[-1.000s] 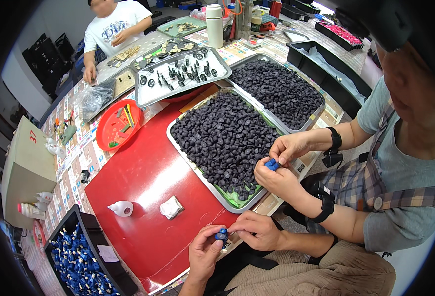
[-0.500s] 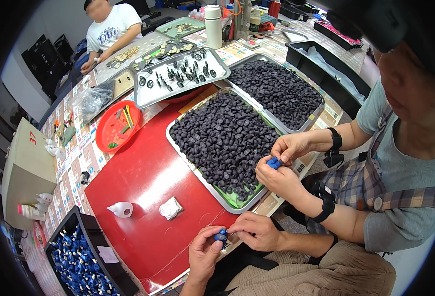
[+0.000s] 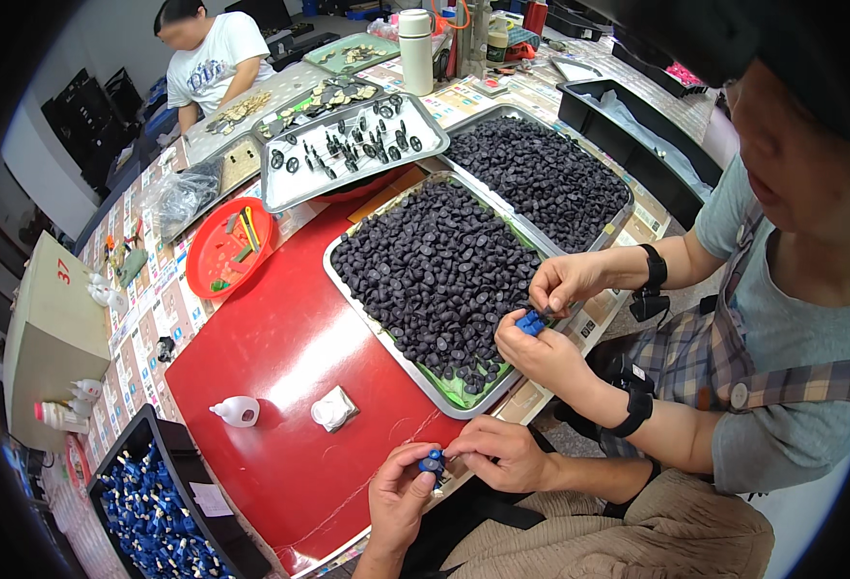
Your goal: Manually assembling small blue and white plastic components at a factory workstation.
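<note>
At the lower middle, my left hand (image 3: 398, 494) pinches a small blue figurine (image 3: 433, 464) with a dark oval piece on it. My right hand (image 3: 504, 454) comes in from the right, thumb and forefinger pressed together at the figurine's side; what lies between those fingertips is too small to make out. Both hands are at the near edge of a red board (image 3: 280, 357). Just beyond them stands a metal tray (image 3: 393, 362) heaped with small dark oval pieces (image 3: 435, 270).
On the red board are a white dropper bottle (image 3: 237, 411) and a small white pad (image 3: 334, 408). A black bin (image 3: 222, 526) of blue figurines is at lower left, a red dish (image 3: 215, 253) with tools farther back. A co-worker's hands (image 3: 555, 333) hold a blue piece at right; another person sits behind.
My hands and the figurine stay almost still. The co-worker at right shifts slightly, and the person at the back leans lower over the table.
</note>
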Tool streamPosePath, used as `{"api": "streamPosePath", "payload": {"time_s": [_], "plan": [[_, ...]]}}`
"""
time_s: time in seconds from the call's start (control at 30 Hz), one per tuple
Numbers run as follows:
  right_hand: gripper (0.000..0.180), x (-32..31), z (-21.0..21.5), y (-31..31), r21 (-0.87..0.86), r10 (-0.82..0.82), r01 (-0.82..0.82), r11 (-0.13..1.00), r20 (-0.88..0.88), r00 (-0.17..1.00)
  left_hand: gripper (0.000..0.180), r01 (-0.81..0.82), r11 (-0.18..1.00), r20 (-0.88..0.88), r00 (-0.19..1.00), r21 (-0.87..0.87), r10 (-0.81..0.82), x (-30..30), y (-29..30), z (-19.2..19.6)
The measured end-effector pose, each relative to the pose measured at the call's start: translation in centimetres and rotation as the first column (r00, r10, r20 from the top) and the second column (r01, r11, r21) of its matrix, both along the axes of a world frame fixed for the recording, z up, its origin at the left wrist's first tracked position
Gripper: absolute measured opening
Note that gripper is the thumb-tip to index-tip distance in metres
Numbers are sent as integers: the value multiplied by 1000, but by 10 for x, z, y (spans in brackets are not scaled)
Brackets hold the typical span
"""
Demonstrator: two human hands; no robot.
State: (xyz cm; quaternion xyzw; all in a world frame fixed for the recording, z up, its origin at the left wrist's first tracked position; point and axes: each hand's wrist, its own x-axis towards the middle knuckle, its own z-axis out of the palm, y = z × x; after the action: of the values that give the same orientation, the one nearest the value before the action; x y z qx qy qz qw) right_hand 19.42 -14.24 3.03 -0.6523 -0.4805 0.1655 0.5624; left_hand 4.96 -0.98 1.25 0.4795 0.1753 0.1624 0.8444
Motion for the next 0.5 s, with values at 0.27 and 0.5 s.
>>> {"api": "streamPosePath", "payload": {"time_s": [0.27,0.5], "plan": [[22,0,0,0,2,2,-2,1000,-2,1000,32,-7,1000,2,1000,0,7,-1,0,-1],[22,0,1,0,4,3,-3,1000,2,1000,32,-5,1000,-9,1000,-7,5,0,0,1]]}}
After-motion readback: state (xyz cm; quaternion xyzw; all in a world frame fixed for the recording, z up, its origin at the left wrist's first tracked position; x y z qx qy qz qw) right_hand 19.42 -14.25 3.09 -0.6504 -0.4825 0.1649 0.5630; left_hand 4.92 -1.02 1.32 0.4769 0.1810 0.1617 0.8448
